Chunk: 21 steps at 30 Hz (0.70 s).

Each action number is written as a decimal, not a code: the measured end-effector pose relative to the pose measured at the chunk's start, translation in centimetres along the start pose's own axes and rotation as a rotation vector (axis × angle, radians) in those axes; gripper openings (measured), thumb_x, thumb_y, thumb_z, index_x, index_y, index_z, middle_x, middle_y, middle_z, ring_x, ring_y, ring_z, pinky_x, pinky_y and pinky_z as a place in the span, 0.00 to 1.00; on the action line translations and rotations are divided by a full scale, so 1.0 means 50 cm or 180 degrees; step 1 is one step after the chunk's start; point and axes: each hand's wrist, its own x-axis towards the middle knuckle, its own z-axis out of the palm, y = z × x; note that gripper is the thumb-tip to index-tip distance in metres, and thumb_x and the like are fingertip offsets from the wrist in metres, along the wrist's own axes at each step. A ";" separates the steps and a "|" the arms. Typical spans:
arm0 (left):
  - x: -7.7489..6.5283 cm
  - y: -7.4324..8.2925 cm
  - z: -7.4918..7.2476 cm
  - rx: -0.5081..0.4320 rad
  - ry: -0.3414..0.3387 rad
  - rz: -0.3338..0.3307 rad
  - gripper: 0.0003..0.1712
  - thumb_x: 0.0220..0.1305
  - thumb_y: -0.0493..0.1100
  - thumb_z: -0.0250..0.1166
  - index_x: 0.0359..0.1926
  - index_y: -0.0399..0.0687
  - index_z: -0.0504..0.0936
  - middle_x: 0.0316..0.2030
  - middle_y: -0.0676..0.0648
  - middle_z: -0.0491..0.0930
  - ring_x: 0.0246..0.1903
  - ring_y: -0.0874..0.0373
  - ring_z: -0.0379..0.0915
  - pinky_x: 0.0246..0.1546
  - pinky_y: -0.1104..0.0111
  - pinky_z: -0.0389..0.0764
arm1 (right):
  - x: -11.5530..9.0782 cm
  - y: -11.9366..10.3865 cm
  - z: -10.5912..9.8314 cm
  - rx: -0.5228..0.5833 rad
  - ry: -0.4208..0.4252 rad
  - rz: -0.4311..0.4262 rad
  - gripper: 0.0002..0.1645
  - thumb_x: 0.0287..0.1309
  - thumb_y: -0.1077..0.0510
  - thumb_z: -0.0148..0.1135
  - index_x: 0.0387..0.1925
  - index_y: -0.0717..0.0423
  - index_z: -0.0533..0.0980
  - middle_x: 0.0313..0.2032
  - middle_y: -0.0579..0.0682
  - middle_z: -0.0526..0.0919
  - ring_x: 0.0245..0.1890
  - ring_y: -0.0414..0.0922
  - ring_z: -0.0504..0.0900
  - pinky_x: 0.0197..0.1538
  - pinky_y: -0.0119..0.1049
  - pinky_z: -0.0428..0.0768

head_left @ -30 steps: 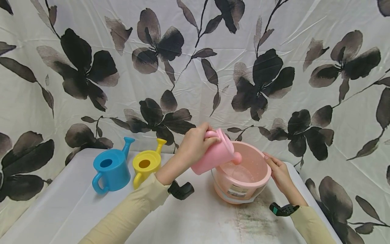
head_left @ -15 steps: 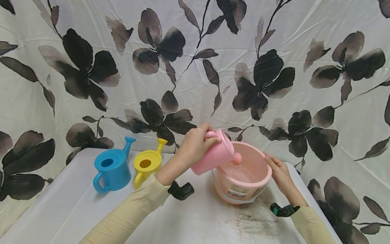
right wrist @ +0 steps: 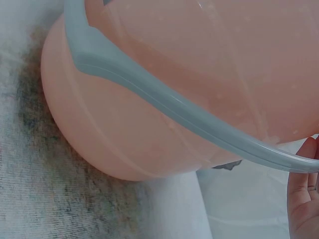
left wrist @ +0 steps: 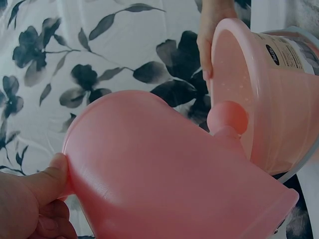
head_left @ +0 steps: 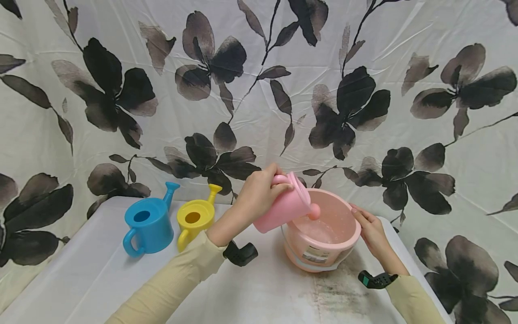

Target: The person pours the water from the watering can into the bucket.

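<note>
My left hand (head_left: 256, 191) grips the handle of a pink watering can (head_left: 281, 211), which is tipped to the right. Its round sprinkler head (left wrist: 228, 117) hangs over the mouth of a peach-pink bucket (head_left: 297, 249). Droplets dot the inside wall of the bucket, and a paper label (head_left: 316, 254) is on its front. On the bucket's far right side my right hand (head_left: 373, 231) rests its nearly straight fingers against the rim. The bucket's grey-white handle (right wrist: 169, 102) hangs down across its front. In the right wrist view, only part of the right hand shows at the edge.
A blue watering can (head_left: 155, 229) and a smaller yellow one (head_left: 198, 220) stand at the left on the white-covered table (head_left: 259, 292). Dark greenish stains (head_left: 344, 288) mark the cloth before the bucket. Behind hangs a floral curtain (head_left: 275, 58).
</note>
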 end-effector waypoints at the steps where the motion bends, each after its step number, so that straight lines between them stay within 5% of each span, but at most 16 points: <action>1: 0.000 0.000 0.000 -0.0009 0.0002 -0.0001 0.14 0.60 0.49 0.67 0.38 0.47 0.75 0.35 0.45 0.84 0.33 0.52 0.75 0.36 0.64 0.75 | 0.001 0.000 0.000 0.0014 0.0002 -0.0002 0.41 0.71 0.46 0.49 0.70 0.72 0.52 0.40 0.21 0.76 0.44 0.19 0.76 0.48 0.18 0.75; 21: -0.021 0.017 0.002 0.0081 0.0120 0.0039 0.14 0.59 0.49 0.68 0.38 0.47 0.76 0.35 0.44 0.84 0.34 0.51 0.77 0.37 0.62 0.75 | -0.011 0.004 -0.007 0.0018 -0.0067 -0.0052 0.42 0.70 0.45 0.49 0.69 0.73 0.52 0.40 0.20 0.76 0.45 0.19 0.76 0.47 0.18 0.76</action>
